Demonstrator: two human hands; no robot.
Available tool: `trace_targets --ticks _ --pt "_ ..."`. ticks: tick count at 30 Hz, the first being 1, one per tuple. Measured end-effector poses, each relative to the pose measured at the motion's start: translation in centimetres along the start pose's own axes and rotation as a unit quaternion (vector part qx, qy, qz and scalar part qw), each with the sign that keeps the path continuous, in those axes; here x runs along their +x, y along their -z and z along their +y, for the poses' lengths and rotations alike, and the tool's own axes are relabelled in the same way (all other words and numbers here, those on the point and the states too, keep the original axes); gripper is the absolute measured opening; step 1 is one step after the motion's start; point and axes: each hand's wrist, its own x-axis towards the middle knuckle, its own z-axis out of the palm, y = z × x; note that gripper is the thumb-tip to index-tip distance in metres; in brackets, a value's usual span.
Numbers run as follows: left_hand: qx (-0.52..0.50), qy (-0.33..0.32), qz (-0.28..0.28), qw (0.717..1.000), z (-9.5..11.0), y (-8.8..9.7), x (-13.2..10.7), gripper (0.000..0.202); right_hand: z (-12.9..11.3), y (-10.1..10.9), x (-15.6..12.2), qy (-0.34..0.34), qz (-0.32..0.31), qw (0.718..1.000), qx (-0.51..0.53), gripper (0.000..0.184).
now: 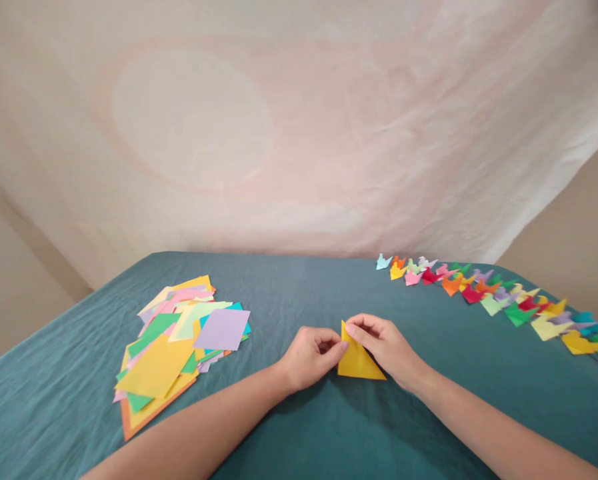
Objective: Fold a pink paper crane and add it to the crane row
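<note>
A yellow sheet of origami paper (357, 363), folded into a triangle, is held between my two hands just above the cloth. My left hand (315, 357) pinches its left edge between thumb and curled fingers. Near the upper tip, my right hand (386, 347) grips the sloping edge with thumb and forefinger. The lower right corner of the triangle points out freely below my right hand. My fingers cover part of the upper half, so the layers there are hidden.
A loose pile of coloured paper squares (159, 367) lies on the left, a lilac square (223, 329) on top. Folded paper birds (493, 305) in many colours stand in rows along the right. Teal cloth (289, 293) covers the table; a pale sheet (299, 133) hangs behind it.
</note>
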Motion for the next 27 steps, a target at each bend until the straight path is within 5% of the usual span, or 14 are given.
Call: trace_targets --ticks 11,16,27 --pt "-0.133 0.066 -0.046 0.988 -0.4 -0.3 0.3 0.031 0.4 0.2 0.6 -0.007 0.087 0.995 0.04 0.028" --pt "-0.173 0.054 -0.034 0.983 -0.5 0.0 0.5 0.053 1.0 0.8 1.3 -0.041 0.138 0.986 0.085 0.035" --pt "-0.032 -0.036 -0.006 0.999 0.1 0.3 0.1 0.025 1.4 0.8 1.5 -0.06 0.156 0.972 0.166 0.037"
